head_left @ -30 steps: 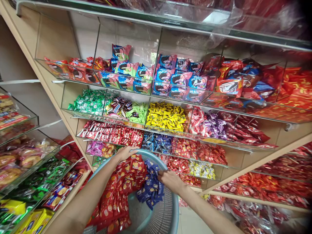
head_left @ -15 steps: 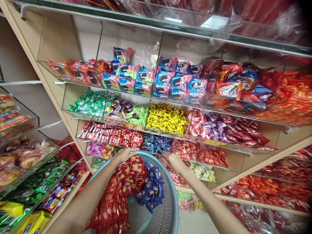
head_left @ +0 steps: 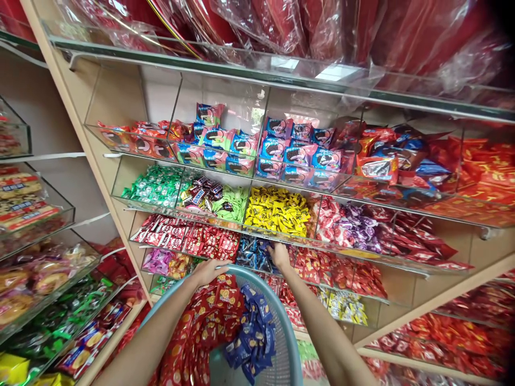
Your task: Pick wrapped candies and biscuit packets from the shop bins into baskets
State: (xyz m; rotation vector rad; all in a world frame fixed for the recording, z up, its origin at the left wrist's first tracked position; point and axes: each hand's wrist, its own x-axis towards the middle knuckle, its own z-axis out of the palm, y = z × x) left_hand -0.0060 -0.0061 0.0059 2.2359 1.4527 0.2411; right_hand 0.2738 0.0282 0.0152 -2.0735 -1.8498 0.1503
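Note:
A blue-grey plastic basket (head_left: pixel 295 348) stands in front of me, below the shelves. My left hand (head_left: pixel 210 272) grips its far rim, fingers wrapped over the edge. Inside, red candy packets (head_left: pixel 189 327) fill the left side, and a smaller heap of dark blue packets (head_left: pixel 253 332) lies on the right. Beyond the rim, my right hand (head_left: pixel 279 256) reaches into a shelf bin of blue wrapped sweets (head_left: pixel 253 253). Its fingertips are hidden among the wrappers, so I cannot see whether they hold any.
A clear shelf edge with yellow sweets (head_left: pixel 279 212) runs just above my right hand. Red packets (head_left: pixel 209 241) and red-orange sweets (head_left: pixel 311 262) flank the blue bin. Higher up sit blue-pink cookie packs (head_left: pixel 298 153). Another shelf unit with wrapped pastries (head_left: pixel 24 268) borders the left.
My right hand has moved from beside the basket's rim forward into the bin of blue sweets. My left hand stays on the rim. The view has tilted up slightly.

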